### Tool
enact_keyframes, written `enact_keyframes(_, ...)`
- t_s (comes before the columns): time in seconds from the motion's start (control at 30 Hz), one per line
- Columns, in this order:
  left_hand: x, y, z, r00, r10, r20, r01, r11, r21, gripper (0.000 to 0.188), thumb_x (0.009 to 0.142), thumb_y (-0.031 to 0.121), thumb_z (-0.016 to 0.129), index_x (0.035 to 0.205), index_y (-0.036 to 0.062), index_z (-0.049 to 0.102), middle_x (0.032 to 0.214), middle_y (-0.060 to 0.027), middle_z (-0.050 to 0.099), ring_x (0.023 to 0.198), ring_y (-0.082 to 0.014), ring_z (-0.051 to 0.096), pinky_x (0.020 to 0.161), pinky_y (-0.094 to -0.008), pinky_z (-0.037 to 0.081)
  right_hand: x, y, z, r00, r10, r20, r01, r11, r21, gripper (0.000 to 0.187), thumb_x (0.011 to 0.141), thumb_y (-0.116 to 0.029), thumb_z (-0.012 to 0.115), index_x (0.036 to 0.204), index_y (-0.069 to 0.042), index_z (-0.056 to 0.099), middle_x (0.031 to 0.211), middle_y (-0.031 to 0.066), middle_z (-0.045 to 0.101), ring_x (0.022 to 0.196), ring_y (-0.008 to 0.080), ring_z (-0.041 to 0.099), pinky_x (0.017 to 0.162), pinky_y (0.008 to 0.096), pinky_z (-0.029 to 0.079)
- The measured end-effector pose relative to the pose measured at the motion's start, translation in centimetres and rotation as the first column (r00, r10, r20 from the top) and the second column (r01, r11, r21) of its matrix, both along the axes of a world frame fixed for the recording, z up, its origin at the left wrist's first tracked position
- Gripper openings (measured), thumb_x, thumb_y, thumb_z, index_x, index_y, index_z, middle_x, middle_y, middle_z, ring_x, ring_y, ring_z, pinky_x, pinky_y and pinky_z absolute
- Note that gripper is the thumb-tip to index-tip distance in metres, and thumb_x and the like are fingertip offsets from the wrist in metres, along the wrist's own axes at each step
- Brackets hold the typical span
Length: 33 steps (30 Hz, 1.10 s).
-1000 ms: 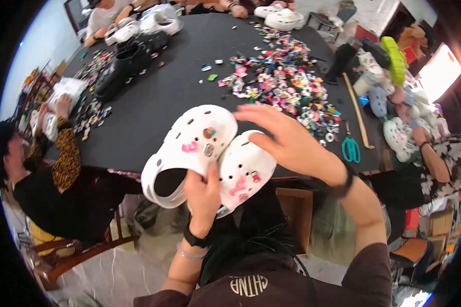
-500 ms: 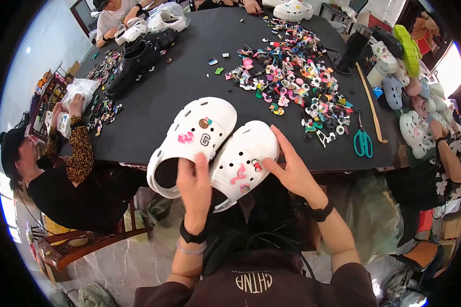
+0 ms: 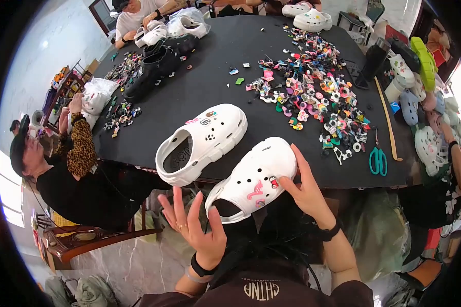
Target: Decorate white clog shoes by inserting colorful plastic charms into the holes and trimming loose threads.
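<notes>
My right hand (image 3: 312, 199) grips a white clog (image 3: 274, 159) at its toe, thumb on top and fingers along the far side. Pink charms and a small red-and-black one sit on its upper, among bare holes. Left of it, a second white clog (image 3: 229, 128) rests on the black table near the front edge, tilted to one side, with brown, pink and letter-shaped charms. My left hand (image 3: 202, 240) is off both clogs, its fingers spread, just below the heel of the held one.
A big pile of colourful shoe charms (image 3: 317, 92) spreads over the table's right half. Teal scissors (image 3: 378, 161) and a long wooden stick (image 3: 386, 120) lie beside it. Black shoes (image 3: 151, 74) stand left. Co-workers sit at the left (image 3: 51, 174), far side and right, with other clogs.
My left hand has let go of the left clog and drawn back toward me, fingers opening. That clog now lies on the table. The right hand still holds the other clog.
</notes>
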<state>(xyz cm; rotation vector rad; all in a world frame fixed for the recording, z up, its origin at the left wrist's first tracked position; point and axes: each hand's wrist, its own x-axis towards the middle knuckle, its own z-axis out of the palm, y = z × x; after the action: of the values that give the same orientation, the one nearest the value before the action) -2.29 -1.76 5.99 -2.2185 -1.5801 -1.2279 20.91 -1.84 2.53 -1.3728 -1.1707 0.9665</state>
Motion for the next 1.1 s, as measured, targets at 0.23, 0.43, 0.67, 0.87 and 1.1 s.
enact_keyframes(0.23,0.3,-1.7,-2.1,0.853,-0.348,0.388,0.411,0.907,-0.091,0.03,0.079,0.0,0.062,0.108,-0.0013,0.055,0.111,-0.0156,0.053,0.101,-0.0319,0.054,0.093,-0.0412,0.041,0.2,0.4,-0.7,0.995,-0.007,0.096,0.002,0.999,0.05,0.073,0.089,-0.024,0.065,0.147,-0.008,0.025,0.132,0.0191,0.04,0.123,0.0275,0.04,0.101,0.0366,0.036)
enact_keyframes(0.43,1.9,-2.0,-3.7,0.584,-0.113,0.803,0.673,0.622,-0.402,0.033,0.087,0.0,0.06,0.116,-0.003,0.046,0.123,-0.0144,0.049,0.107,-0.0191,0.052,0.096,-0.0319,0.04,0.1,0.1,-0.9,1.0,0.012,-0.005,-0.011,0.998,0.056,0.073,0.09,-0.03,0.063,0.147,-0.005,0.023,0.135,0.0213,0.037,0.126,0.0301,0.039,0.103,0.0384,0.035)
enact_keyframes(0.67,3.9,0.6,-3.2,0.341,0.083,0.936,0.841,0.418,-0.344,0.05,0.092,0.005,0.057,0.135,-0.0076,0.035,0.13,-0.0126,0.049,0.118,-0.0185,0.051,0.098,-0.031,0.041,0.0,0.2,-1.1,0.999,-0.007,0.039,0.004,0.997,0.076,0.075,0.09,-0.032,0.063,0.147,-0.005,0.023,0.137,0.0208,0.037,0.128,0.0302,0.037,0.104,0.0386,0.034)
enact_keyframes(0.87,4.2,1.7,-3.0,0.23,0.338,0.912,0.863,0.362,-0.352,0.041,0.098,0.021,0.048,0.13,-0.0039,0.044,0.125,-0.0115,0.056,0.116,-0.0206,0.054,0.098,-0.0342,0.042,-0.1,-0.2,-0.8,0.999,-0.003,0.035,0.001,0.998,0.055,0.075,0.09,-0.029,0.064,0.148,-0.007,0.021,0.141,0.018,0.032,0.13,0.0275,0.033,0.1,0.0377,0.039)
enact_keyframes(1.1,4.1,1.7,-3.1,-0.012,0.403,0.915,0.861,0.469,-0.195,0.041,0.098,0.025,0.045,0.128,-0.0027,0.047,0.125,-0.0103,0.057,0.114,-0.021,0.056,0.099,-0.0385,0.041,-0.5,-1.0,-1.4,1.0,0.002,-0.011,-0.001,0.999,0.047,0.076,0.09,-0.026,0.064,0.148,-0.009,0.019,0.14,0.0178,0.03,0.126,0.027,0.038,0.092,0.0367,0.047)
